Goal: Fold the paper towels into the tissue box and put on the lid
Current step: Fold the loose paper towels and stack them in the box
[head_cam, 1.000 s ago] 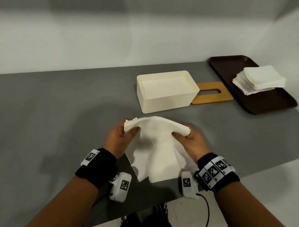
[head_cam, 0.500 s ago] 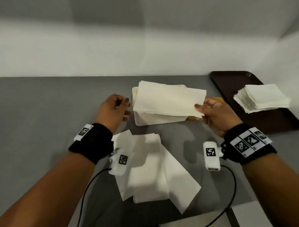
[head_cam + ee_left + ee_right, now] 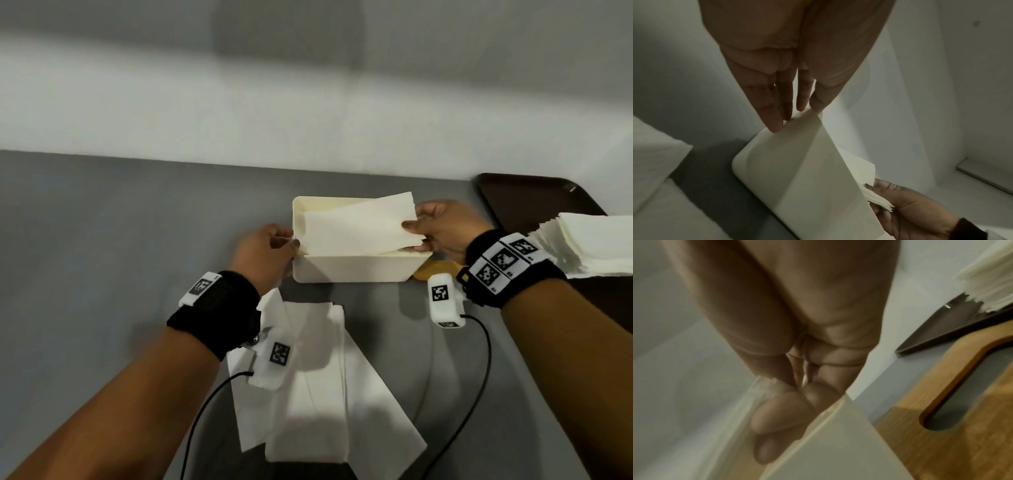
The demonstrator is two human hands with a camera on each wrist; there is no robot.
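Towels (image 3: 359, 228), folded into one flat bundle, sit slanted across the open box (image 3: 352, 269) at the centre of the head view, their lower edge dipping inside and their right end riding over the right rim. The right hand (image 3: 442, 231) pinches that end between thumb and fingers; the left wrist view shows the layered edges caught in that pinch. The left hand (image 3: 265, 251), at the box's left end, has its straight fingertips (image 3: 774, 125) resting on the bundle's corner, with no grip there that I can see.

To seat it well, I'd say lower the right end until the bundle lies level, keep the left fingers pressing the other corner down against the inner wall, and let go only once the edges clear the rim, or the layers may fan apart.

More unfolded sheets (image 3: 308, 383) lie low in the frame, and a stack (image 3: 592, 243) waits on the dark tray (image 3: 520, 195) at the right edge. The wooden lid (image 3: 953, 404) lies just beside the box's right side, not yet on.
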